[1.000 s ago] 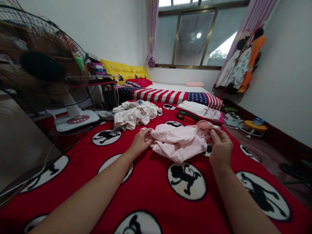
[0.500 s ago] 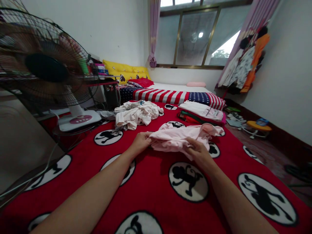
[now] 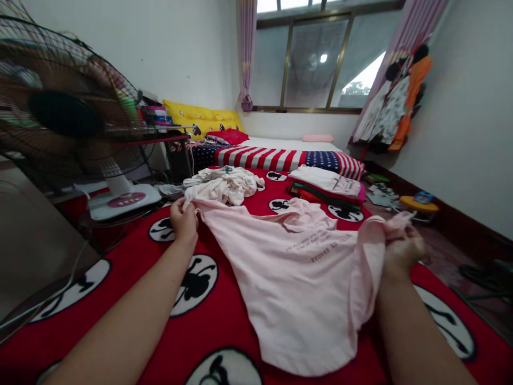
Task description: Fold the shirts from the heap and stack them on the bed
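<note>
A pale pink shirt (image 3: 296,299) with small printed lettering is stretched out between my two hands over a red blanket (image 3: 216,321) patterned with black figures in white circles. My left hand (image 3: 184,220) is closed on one upper corner of the shirt. At the opposite side my right hand (image 3: 403,248) grips another corner, its fingers partly behind the cloth. Part of the shirt lies bunched at its far edge. Just beyond my left hand is a heap of crumpled whitish clothes (image 3: 228,184). Farther right sits a stack of folded clothes (image 3: 326,184), white on top.
A pedestal-type fan (image 3: 64,115) stands at the left on a small round stand. Behind the blanket is a bed with a stars-and-stripes cover (image 3: 264,156) and yellow cushions (image 3: 204,117). At the right are a low yellow stool (image 3: 419,205) and hanging clothes (image 3: 401,107).
My hands have moved apart, the left one leftward and the right one rightward. The pink shirt went from bunched up to spread open between them, its lower part now toward me.
</note>
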{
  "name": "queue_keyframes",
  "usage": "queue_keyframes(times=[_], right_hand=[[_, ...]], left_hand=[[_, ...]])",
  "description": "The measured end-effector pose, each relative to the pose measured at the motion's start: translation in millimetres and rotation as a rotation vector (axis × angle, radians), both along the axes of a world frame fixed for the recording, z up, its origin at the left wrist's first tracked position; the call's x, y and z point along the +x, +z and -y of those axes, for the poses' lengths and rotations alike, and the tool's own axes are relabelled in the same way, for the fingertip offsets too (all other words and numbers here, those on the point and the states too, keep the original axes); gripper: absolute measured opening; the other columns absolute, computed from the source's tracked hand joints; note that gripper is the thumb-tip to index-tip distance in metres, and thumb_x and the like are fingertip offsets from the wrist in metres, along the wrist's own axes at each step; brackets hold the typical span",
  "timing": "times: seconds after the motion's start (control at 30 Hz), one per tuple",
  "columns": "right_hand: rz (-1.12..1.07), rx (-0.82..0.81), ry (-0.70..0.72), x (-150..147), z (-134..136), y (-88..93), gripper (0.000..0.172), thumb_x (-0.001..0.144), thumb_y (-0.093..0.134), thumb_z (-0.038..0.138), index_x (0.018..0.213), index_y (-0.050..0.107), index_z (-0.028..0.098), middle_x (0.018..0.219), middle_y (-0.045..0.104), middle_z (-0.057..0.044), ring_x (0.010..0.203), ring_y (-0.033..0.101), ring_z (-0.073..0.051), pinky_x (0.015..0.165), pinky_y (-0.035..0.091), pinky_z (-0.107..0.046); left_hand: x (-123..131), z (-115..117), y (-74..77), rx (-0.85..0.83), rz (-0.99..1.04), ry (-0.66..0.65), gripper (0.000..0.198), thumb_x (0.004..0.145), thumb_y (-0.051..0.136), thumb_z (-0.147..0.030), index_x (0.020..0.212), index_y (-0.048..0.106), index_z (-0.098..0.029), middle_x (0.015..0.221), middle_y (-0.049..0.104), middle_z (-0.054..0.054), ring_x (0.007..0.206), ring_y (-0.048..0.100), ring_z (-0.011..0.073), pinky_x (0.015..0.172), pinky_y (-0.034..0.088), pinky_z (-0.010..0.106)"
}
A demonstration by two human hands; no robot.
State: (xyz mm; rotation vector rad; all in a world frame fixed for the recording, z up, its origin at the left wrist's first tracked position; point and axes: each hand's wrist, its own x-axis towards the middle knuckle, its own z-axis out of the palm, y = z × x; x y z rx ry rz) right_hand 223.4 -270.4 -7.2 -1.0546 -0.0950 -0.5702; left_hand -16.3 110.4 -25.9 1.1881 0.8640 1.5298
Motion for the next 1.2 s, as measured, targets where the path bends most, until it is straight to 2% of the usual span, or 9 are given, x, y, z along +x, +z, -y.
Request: queue_keyframes(times=[0.1, 0.2, 0.4, 0.5, 0.63, 0.8, 0.97, 1.13, 1.2], right_hand=[[0.012, 0.017, -0.139, -12, -6, 5.3, 0.026, 0.059, 0.052, 0.012, 0.083, 0.052, 0.022, 0.087, 0.058, -0.001, 0.087, 0.060, -0.017, 0.095, 0.045, -0.039], [0.110, -0.155, -0.076, -32, -20, 12.5, 0.020, 0.065, 0.056, 0.016, 0.084, 0.061, 0.018, 0.085, 0.063, 0.000, 0.077, 0.061, -0.014, 0.084, 0.050, -0.035], [0.071, -0.787, 0.564, -62, -47, -5.7, 0.028, 0.074, 0.067, 0.040, 0.090, 0.067, 0.016, 0.082, 0.067, -0.005, 0.071, 0.062, -0.017, 0.065, 0.050, -0.030], [0.289, -1.110, 0.596, -68, -55, -17.3, 0.030, 0.074, 0.068, 0.035, 0.098, 0.069, 0.018, 0.097, 0.068, -0.008, 0.086, 0.063, -0.021, 0.077, 0.049, -0.035], [0.467, -1.355, 0.587, -72, -57, -17.8, 0.028, 0.069, 0.069, 0.022, 0.096, 0.070, 0.019, 0.110, 0.064, -0.010, 0.102, 0.058, -0.026, 0.089, 0.044, -0.039], [0.271, -1.225, 0.990, -82, -46, 2.1, 0.011, 0.069, 0.059, 0.020, 0.076, 0.066, 0.016, 0.071, 0.061, -0.002, 0.066, 0.055, -0.014, 0.058, 0.040, -0.023], [-0.072, -1.142, 1.367, -87, -37, 14.6, 0.026, 0.068, 0.062, 0.039, 0.061, 0.057, 0.015, 0.047, 0.039, 0.006, 0.040, 0.031, -0.005, 0.039, 0.018, -0.021], [-0.053, -1.181, 1.300, -87, -40, 14.1, 0.031, 0.070, 0.064, 0.041, 0.056, 0.054, 0.016, 0.046, 0.038, 0.006, 0.040, 0.031, -0.005, 0.039, 0.019, -0.020], [0.043, -1.111, 1.199, -90, -42, 16.4, 0.028, 0.073, 0.066, 0.039, 0.061, 0.059, 0.015, 0.052, 0.049, 0.003, 0.047, 0.042, -0.007, 0.044, 0.030, -0.020]], left_hand=[[-3, 11, 4.5, 0.330, -0.286, 0.152, 0.038, 0.067, 0.062, -0.013, 0.104, 0.063, -0.019, 0.120, 0.057, 0.010, 0.118, 0.050, 0.0269, 0.104, 0.037, 0.041], [-2, 33, 12.2, 0.762, -0.555, 0.183, 0.026, 0.076, 0.060, -0.014, 0.101, 0.067, -0.019, 0.128, 0.055, 0.012, 0.125, 0.045, 0.0295, 0.109, 0.031, 0.046], [12, 79, 6.2, 1.104, -0.640, -0.546, 0.018, 0.088, 0.054, -0.022, 0.097, 0.070, -0.019, 0.108, 0.066, 0.008, 0.106, 0.060, 0.0209, 0.097, 0.045, 0.035], [15, 86, -1.0, 1.141, -0.787, -0.698, 0.017, 0.087, 0.057, -0.025, 0.095, 0.071, -0.020, 0.103, 0.068, 0.007, 0.100, 0.062, 0.0209, 0.093, 0.047, 0.035], [13, 79, -0.9, 1.120, -0.930, -0.452, 0.032, 0.085, 0.059, -0.028, 0.115, 0.066, -0.019, 0.122, 0.062, 0.011, 0.115, 0.055, 0.0260, 0.101, 0.042, 0.041], [9, 62, 2.7, 1.045, -1.089, -0.123, 0.044, 0.092, 0.047, -0.033, 0.132, 0.055, -0.017, 0.140, 0.051, 0.015, 0.131, 0.042, 0.0306, 0.111, 0.027, 0.050], [6, 57, 3.5, 1.002, -1.234, -0.117, 0.060, 0.085, 0.053, -0.049, 0.133, 0.053, -0.013, 0.122, 0.064, 0.017, 0.119, 0.054, 0.0319, 0.109, 0.029, 0.048], [2, 65, 12.9, 0.874, -1.429, -0.279, 0.038, 0.072, 0.061, -0.053, 0.087, 0.073, -0.020, 0.084, 0.072, 0.011, 0.086, 0.066, 0.0306, 0.079, 0.047, 0.038], [2, 68, 19.1, 0.745, -1.321, -0.301, 0.029, 0.071, 0.062, -0.048, 0.069, 0.070, -0.020, 0.074, 0.070, 0.009, 0.079, 0.065, 0.0279, 0.072, 0.047, 0.034]])
